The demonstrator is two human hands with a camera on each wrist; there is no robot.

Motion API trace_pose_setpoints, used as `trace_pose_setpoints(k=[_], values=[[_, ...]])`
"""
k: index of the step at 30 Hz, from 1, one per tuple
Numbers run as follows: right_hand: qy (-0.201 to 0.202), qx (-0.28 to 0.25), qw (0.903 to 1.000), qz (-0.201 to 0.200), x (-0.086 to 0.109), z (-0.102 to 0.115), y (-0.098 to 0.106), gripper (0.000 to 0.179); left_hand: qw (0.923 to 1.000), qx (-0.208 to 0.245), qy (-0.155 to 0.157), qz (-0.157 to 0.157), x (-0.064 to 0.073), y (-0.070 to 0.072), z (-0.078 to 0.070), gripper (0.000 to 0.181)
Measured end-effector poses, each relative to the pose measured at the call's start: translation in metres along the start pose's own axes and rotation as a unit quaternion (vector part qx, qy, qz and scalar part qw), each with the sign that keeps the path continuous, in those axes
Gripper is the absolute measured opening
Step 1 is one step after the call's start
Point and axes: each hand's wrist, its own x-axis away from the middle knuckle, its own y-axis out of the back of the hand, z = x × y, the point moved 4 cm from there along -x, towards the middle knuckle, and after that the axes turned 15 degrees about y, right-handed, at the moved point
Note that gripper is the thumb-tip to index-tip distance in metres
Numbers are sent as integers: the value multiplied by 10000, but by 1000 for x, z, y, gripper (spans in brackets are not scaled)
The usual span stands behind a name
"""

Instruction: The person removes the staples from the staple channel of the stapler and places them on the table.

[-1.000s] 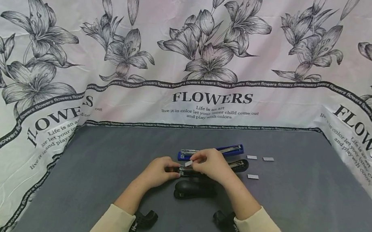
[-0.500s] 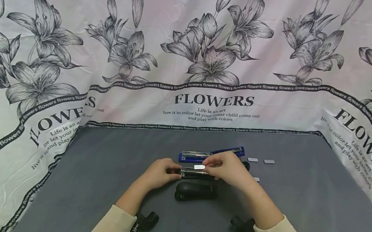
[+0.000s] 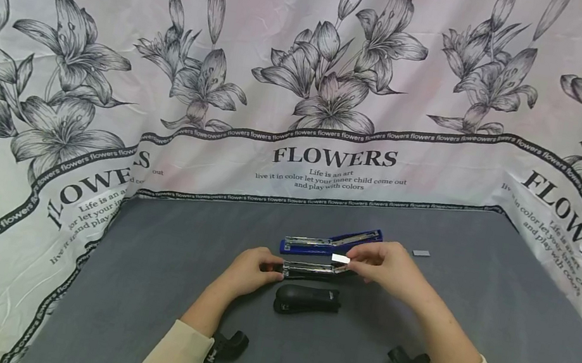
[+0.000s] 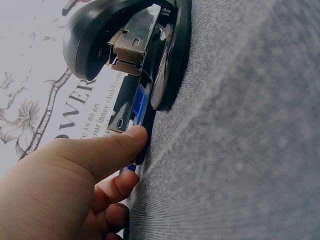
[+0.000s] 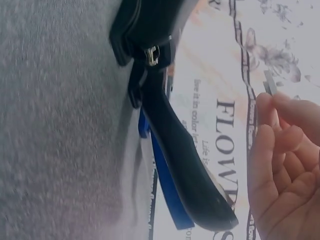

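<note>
My left hand (image 3: 248,271) grips the front end of a black stapler (image 3: 308,268) that lies with its top swung up, its metal magazine showing. In the left wrist view the thumb (image 4: 117,145) presses on that front end, fingers below. My right hand (image 3: 391,267) pinches a small strip of staples (image 3: 340,258) between thumb and fingertips, raised over the hinge end of this stapler. The right wrist view shows the strip (image 5: 270,82) standing out from the fingertips, apart from the stapler's raised top (image 5: 185,160), which the hand partly hides in the head view.
Behind lies an opened blue stapler (image 3: 309,245). A closed black stapler (image 3: 307,300) sits on the near side. Another strip of staples (image 3: 421,253) is on the grey tabletop (image 3: 476,315) at the right. Flowered cloth (image 3: 326,181) surrounds the back and sides.
My right hand has moved right with the staple strip, from the stapler's front end along the magazine to above its hinge end. My left hand keeps its hold on the front.
</note>
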Motion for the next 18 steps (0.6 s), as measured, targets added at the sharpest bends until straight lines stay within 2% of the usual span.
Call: trace_pose_setpoints(k=[7, 18], values=[[150, 24, 9999, -59, 3, -2, 10, 16, 9999, 112, 20, 53, 2, -1, 2, 33], [-85, 647, 9974, -304, 13, -16, 39, 22, 9999, 72, 61, 55, -2, -1, 2, 33]])
